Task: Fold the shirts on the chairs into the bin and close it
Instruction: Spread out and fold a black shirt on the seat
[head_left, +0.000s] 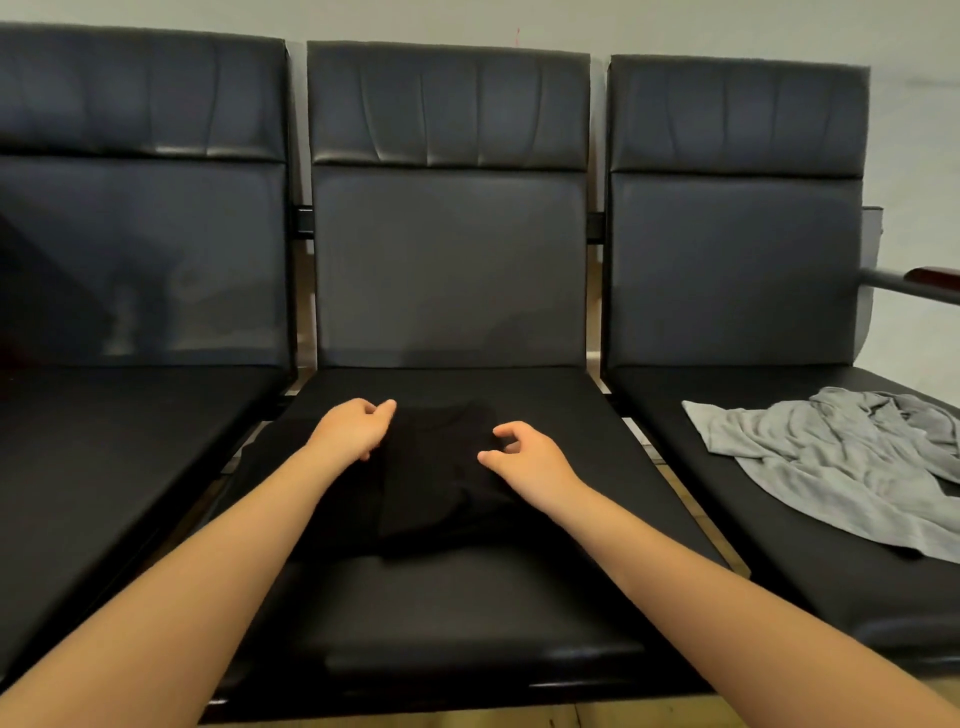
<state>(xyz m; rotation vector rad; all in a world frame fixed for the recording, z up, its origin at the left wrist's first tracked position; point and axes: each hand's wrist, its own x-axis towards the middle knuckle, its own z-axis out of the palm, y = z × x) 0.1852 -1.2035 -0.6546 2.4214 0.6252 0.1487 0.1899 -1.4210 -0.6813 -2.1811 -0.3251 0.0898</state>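
Head view looks down on a row of three chairs upholstered in smooth, dark leather-like padding with creased headrest panels. On the middle chair's seat (545, 519) lies a black shirt (441, 483), matte soft cloth folded into a rough rectangle, its edges hard to trace against the equally dark seat.

The left hand (353, 428) rests at the shirt's far left corner, fingers curled downward; whether they pinch cloth or merely touch it cannot be told. The right hand (524, 452) hovers at the shirt's right edge with fingers loosely curled, thumb and forefinger apart, gripping nothing that shows. Both bare forearms stretch in from the bottom corners.

On the right chair's seat (727, 493) a grey shirt (841, 462) sprawls unfolded, its thin knit fabric rumpled into ridges and soft wrinkles, one flat corner pointing toward the middle chair. The left chair (130, 441) shows a glossy seat with faint reflections on its backrest. A metal armrest (914, 283) with a reddish-brown cap sticks out past the right chair. Pale wall rises behind; light wooden flooring shows below.
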